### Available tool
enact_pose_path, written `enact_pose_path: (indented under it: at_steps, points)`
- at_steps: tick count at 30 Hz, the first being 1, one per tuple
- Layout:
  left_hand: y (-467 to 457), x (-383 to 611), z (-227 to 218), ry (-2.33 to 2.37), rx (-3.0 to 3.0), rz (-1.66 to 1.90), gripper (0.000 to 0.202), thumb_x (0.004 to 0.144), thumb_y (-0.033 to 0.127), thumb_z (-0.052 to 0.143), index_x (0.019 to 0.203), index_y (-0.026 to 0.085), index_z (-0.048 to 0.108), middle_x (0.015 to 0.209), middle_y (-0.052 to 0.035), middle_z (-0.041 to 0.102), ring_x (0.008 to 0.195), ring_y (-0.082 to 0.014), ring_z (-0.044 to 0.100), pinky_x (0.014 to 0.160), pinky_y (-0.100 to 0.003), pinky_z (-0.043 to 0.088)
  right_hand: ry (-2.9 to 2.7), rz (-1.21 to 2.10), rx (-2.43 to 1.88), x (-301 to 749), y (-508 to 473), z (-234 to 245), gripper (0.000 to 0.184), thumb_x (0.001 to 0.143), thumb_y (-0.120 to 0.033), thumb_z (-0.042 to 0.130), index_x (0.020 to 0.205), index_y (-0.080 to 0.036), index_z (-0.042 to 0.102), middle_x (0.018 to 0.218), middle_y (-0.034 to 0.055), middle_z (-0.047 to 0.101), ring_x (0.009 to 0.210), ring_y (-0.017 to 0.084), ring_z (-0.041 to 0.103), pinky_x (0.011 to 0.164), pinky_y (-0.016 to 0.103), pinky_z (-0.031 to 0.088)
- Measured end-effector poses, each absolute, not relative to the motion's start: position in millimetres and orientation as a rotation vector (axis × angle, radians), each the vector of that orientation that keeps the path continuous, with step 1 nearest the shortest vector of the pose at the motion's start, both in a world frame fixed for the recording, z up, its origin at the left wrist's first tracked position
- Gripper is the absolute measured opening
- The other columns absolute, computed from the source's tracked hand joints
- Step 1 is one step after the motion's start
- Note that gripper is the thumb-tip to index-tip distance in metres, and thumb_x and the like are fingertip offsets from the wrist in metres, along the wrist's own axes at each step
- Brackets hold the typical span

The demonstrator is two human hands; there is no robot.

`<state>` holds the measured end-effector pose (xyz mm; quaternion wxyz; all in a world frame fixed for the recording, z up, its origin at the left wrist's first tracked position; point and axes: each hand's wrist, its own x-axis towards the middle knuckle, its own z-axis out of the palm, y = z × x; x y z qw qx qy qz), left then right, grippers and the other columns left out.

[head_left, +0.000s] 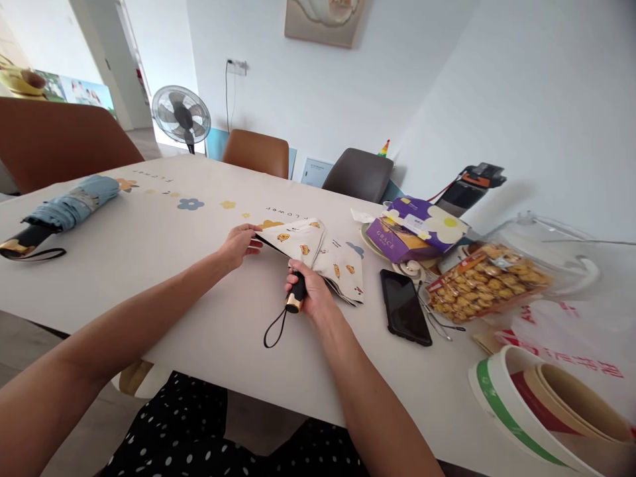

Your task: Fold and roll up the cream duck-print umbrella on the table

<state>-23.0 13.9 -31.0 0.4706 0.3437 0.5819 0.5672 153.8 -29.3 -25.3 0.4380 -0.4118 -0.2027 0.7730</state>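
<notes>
A cream folding umbrella [322, 255] with small duck prints lies half collapsed on the white table [163, 252] in front of me. My right hand [313, 295] is closed round its black handle with a gold band, and a black wrist loop hangs from the handle toward me. My left hand [241, 243] pinches the left edge of the canopy fabric between its fingers. Both forearms reach in from the near edge.
A rolled blue umbrella [64, 213] lies at the far left. A black phone [405, 306], purple packet [415, 228], snack bag [484, 281], glass jar [546, 255] and stacked paper bowls [541, 404] crowd the right side. Chairs [258, 152] and a fan [181, 116] stand behind the table.
</notes>
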Motion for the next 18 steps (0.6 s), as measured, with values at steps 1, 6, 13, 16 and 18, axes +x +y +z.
enact_pose_path:
  at_steps: [1, 6, 13, 16, 18]
  points:
    - [13.1, -23.2, -32.1, 1.411, 0.854, 1.393, 0.02, 0.061, 0.01, 0.046, 0.077, 0.016, 0.056, 0.075, -0.004, 0.058, 0.055, -0.0112, 0.057, 0.048, -0.024, 0.047, -0.497, 1.932, -1.01, 155.0, -28.9, -24.7, 0.017, 0.067, -0.015, 0.067, 0.07, -0.015, 0.05, 0.057, -0.0055, 0.047, 0.039, 0.002, 0.039, 0.036, 0.016, 0.038]
    - [8.8, -24.5, -33.8, 1.424, 0.974, 1.397, 0.02, 0.062, 0.014, 0.049, 0.079, 0.017, 0.058, 0.078, -0.003, 0.057, 0.058, -0.0103, 0.056, 0.046, -0.022, 0.047, -0.478, 1.952, -0.992, 161.0, -28.0, -19.6, 0.029, 0.07, -0.04, 0.066, 0.076, -0.019, 0.047, 0.058, -0.0053, 0.046, 0.039, 0.004, 0.039, 0.035, 0.015, 0.037]
    - [8.6, -25.7, -38.2, 1.528, 1.1, 1.424, 0.014, 0.062, 0.017, 0.053, 0.075, 0.016, 0.057, 0.07, -0.0027, 0.055, 0.06, -0.0116, 0.055, 0.044, -0.02, 0.045, -0.457, 1.903, -1.039, 164.4, -27.3, -18.3, 0.031, 0.071, -0.044, 0.064, 0.079, -0.021, 0.045, 0.055, -0.0061, 0.043, 0.037, 0.003, 0.034, 0.033, 0.014, 0.033]
    - [4.4, -21.9, -29.9, 1.511, 1.186, 1.563, 0.012, 0.064, 0.017, 0.05, 0.076, 0.018, 0.054, 0.066, -0.0007, 0.054, 0.06, -0.0113, 0.055, 0.043, -0.018, 0.044, -0.455, 1.902, -1.078, 165.6, -25.2, -17.7, 0.025, 0.072, -0.034, 0.066, 0.076, -0.02, 0.045, 0.055, -0.0058, 0.044, 0.037, 0.003, 0.035, 0.032, 0.014, 0.034]
    - [1.6, -19.6, -25.2, 1.475, 1.232, 1.618, 0.012, 0.066, 0.018, 0.047, 0.077, 0.018, 0.052, 0.065, -0.0002, 0.053, 0.06, -0.0115, 0.056, 0.043, -0.018, 0.043, -0.466, 1.902, -1.089, 166.5, -23.9, -16.7, 0.022, 0.072, -0.028, 0.066, 0.076, -0.02, 0.046, 0.055, -0.0056, 0.046, 0.036, 0.003, 0.036, 0.032, 0.014, 0.035]
